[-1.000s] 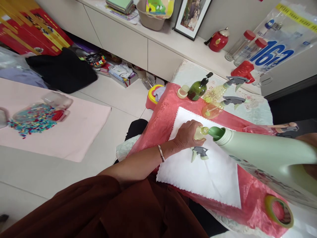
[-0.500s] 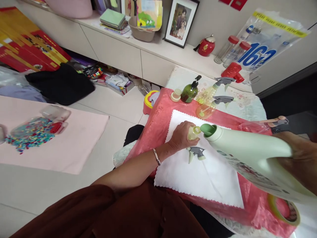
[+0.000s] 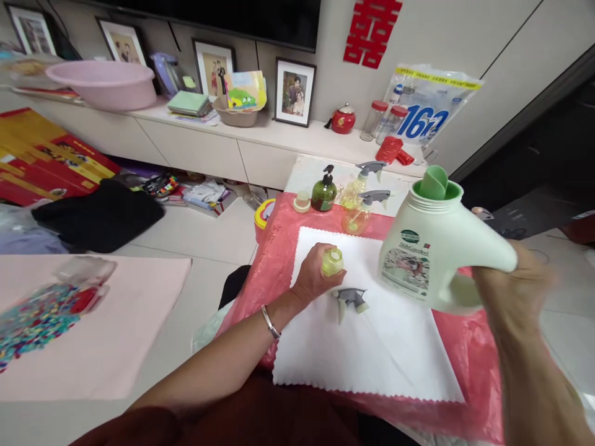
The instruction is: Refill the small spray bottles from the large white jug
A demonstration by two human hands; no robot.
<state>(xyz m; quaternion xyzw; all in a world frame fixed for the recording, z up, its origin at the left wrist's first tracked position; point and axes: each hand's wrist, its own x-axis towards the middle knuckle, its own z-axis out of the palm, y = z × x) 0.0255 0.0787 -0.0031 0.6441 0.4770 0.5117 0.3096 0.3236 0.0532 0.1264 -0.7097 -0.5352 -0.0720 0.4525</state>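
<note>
My left hand [image 3: 312, 272] is wrapped round a small yellow-green bottle [image 3: 333, 262] with an open mouth, over a white cloth [image 3: 385, 353]. By its handle, my right hand [image 3: 514, 285] grips a large pale green detergent jug [image 3: 409, 248]. The jug is nearly upright above the cloth's right side, its green pouring spout [image 3: 434, 183] uncapped. A grey spray trigger head [image 3: 352, 298] lies on the cloth just below my left hand. Behind the cloth are an orange-tinted spray bottle [image 3: 357, 220], a yellow spray bottle [image 3: 353, 189], a dark green pump bottle [image 3: 324, 193] and a pale cap [image 3: 302, 201].
Red plastic sheeting [image 3: 260, 272] covers the table under the cloth. A low cabinet [image 3: 264, 162] along the wall holds frames, jars and a pink basin [image 3: 105, 83]. On the left, a pink-covered surface [image 3: 116, 347] bears colourful small pieces [image 3: 41, 322].
The jug has swung from tilted, spout by the bottle's mouth, to nearly upright and away to the right. My left hand still holds the bottle. The camera view has shifted.
</note>
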